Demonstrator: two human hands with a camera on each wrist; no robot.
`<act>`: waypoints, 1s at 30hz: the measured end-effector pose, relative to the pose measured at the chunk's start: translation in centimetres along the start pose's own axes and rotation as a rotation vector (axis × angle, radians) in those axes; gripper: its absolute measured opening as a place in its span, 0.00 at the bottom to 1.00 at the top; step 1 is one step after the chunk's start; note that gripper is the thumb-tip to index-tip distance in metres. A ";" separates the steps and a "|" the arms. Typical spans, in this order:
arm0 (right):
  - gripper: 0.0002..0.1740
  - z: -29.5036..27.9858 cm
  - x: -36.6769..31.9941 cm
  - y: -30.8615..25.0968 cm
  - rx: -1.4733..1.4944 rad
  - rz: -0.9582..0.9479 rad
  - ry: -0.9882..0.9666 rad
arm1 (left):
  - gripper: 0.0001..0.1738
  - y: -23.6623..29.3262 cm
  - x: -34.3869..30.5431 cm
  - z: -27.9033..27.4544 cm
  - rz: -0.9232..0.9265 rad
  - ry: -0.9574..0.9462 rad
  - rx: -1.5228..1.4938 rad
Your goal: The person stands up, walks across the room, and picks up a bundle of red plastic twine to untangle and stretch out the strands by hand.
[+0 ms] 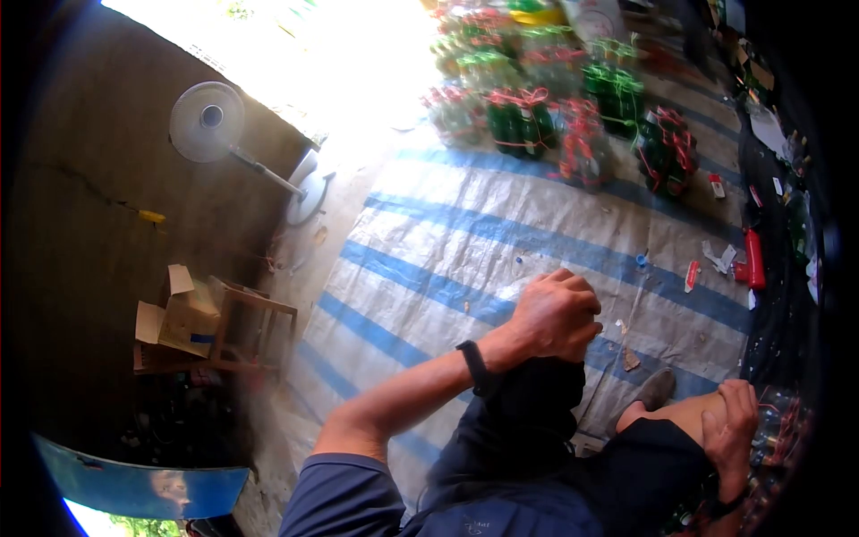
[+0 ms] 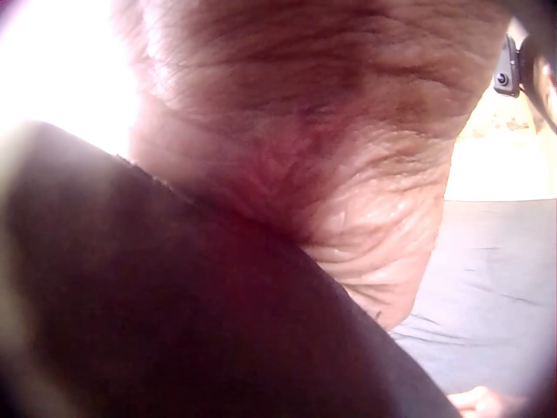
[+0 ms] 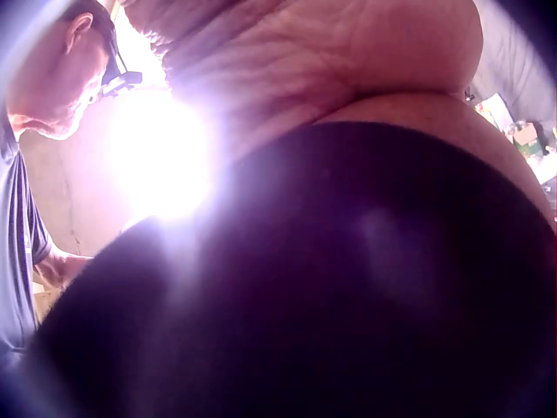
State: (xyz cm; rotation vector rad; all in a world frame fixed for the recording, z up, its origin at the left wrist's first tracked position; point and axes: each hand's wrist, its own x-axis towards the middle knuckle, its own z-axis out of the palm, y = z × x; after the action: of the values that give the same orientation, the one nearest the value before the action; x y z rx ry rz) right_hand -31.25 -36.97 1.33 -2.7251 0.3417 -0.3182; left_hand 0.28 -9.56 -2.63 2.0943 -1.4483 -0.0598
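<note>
A dark trouser leg [image 1: 537,398] and a bare knee [image 1: 684,417], raised over the near part of a blue-striped sheet [image 1: 429,237], carry the resting hands of a seated person. The left hand [image 1: 555,313], fingers loosely bent, lies on the clothed knee with nothing visible in its grasp; whether its palm hides something small, one cannot tell. The right hand [image 1: 730,431] lies relaxed and released on the bare knee.

This pose appears best held with palms settled, wrists loose and weight shared evenly between both legs. The right elbow would do well to keep clear of clear bottles [image 1: 777,430] just beside that hand, and the shoe [image 1: 658,387] to sit flat, off the brown scrap [image 1: 631,360] near it.

Farther out, a blue cap [image 1: 642,260] lies inward from the sheet's right edge, a red container [image 1: 754,259] near that edge. String-tied bottles [image 1: 521,125] crowd the far end; a fan [image 1: 208,122] stands beyond the left edge.
</note>
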 end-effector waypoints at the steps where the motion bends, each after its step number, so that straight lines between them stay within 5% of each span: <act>1: 0.21 0.0 -0.1 0.0 0.000 -0.001 0.001 | 0.15 0.0 0.0 0.1 0.000 0.000 0.001; 30: 0.26 0.0 -0.3 -0.6 -0.029 0.100 -0.010 | 0.15 0.1 0.2 0.4 0.009 0.005 0.002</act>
State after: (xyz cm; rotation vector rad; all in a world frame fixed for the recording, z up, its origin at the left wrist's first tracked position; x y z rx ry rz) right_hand -31.44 -36.36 1.46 -2.7258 0.4815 -0.2746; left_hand 0.14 -9.97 -2.79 2.0880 -1.4548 -0.0494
